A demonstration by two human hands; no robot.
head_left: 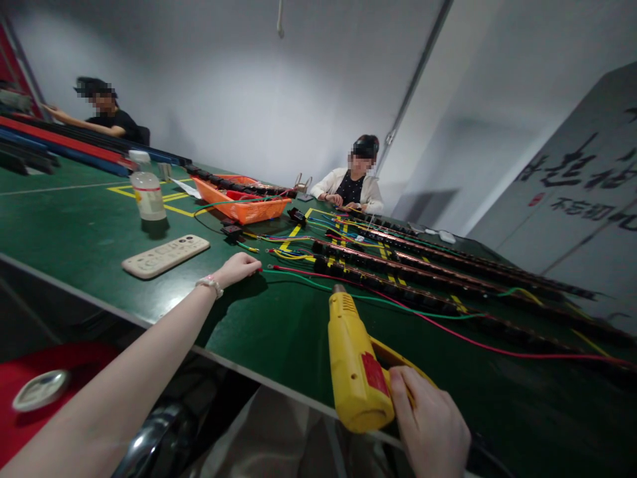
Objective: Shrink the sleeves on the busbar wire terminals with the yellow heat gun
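My right hand [430, 418] is closed round the handle of a yellow heat gun [355, 365] at the table's near edge, its nozzle pointing up and away from me. My left hand [237, 269] rests on the green table [279, 332], fingers closed in a pinch at the end of a green wire [298, 275]; a small red bit shows at the fingertips. Beside it lies a red wire [448, 327] with a ring terminal, running off to the right. Long dark bars with copper strips [432, 272] lie beyond the gun.
A phone in a beige case [166, 257] and a plastic bottle [148, 189] stand left of an orange basket [249, 209] holding parts. Red and blue bars [64, 143] lie at the far left. Two people [353, 179] sit across the table. A red stool [89, 362] is below left.
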